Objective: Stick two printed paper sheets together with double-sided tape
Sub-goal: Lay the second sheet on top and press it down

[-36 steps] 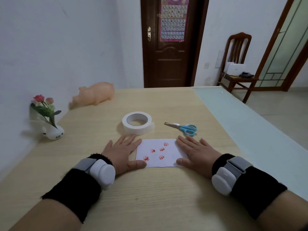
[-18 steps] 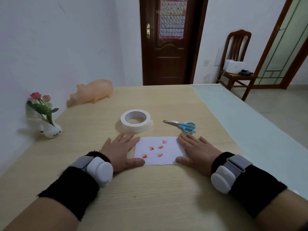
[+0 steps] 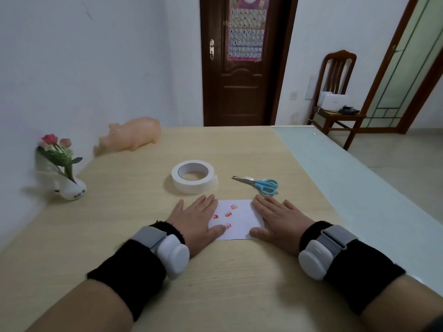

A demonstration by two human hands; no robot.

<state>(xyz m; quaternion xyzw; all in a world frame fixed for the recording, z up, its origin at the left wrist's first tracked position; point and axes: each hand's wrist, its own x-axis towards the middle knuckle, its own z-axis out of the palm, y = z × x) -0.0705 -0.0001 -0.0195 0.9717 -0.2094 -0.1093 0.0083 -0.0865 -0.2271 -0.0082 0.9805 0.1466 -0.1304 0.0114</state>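
A small white paper sheet (image 3: 241, 218) with several red stamped prints lies flat on the wooden table (image 3: 215, 283). My left hand (image 3: 195, 221) rests flat with straight fingers over the sheet's left edge, its thumb on the paper. My right hand (image 3: 279, 220) lies flat over the sheet's right edge. I cannot tell whether a second sheet lies under the first. A roll of white double-sided tape (image 3: 193, 176) sits just beyond the paper. Blue-handled scissors (image 3: 260, 184) lie to the right of the roll.
A peach toy pig (image 3: 134, 136) stands at the far left of the table. A small white vase with flowers (image 3: 63, 168) sits by the left wall. A pale green strip (image 3: 347, 188) runs along the table's right side. A wooden chair (image 3: 336, 97) and a door stand beyond.
Both hands have slid inward a little, so they cover more of the sheet's left and right edges. The view has tilted slightly.
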